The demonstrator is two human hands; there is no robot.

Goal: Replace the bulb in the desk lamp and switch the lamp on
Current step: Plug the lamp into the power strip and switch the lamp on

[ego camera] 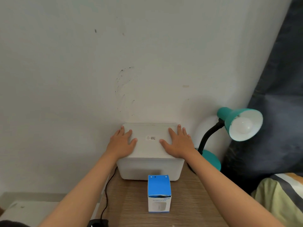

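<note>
A teal desk lamp point(229, 118) with a black bendy neck stands at the right of the wooden table, its round base point(211, 158) behind my right forearm. A white bulb point(242, 126) sits in the shade, unlit. My left hand point(122, 142) and my right hand point(177, 143) lie flat, fingers spread, on the lid of a white box point(150, 167) against the wall. Neither hand holds anything. A small blue and white carton point(159, 193) stands upright in front of the white box.
A black cable point(106, 194) runs down the table's left edge to a black plug block point(97, 223). A dark cushion point(270, 128) and striped bedding point(282, 194) crowd the right side. The wall stands directly behind the box.
</note>
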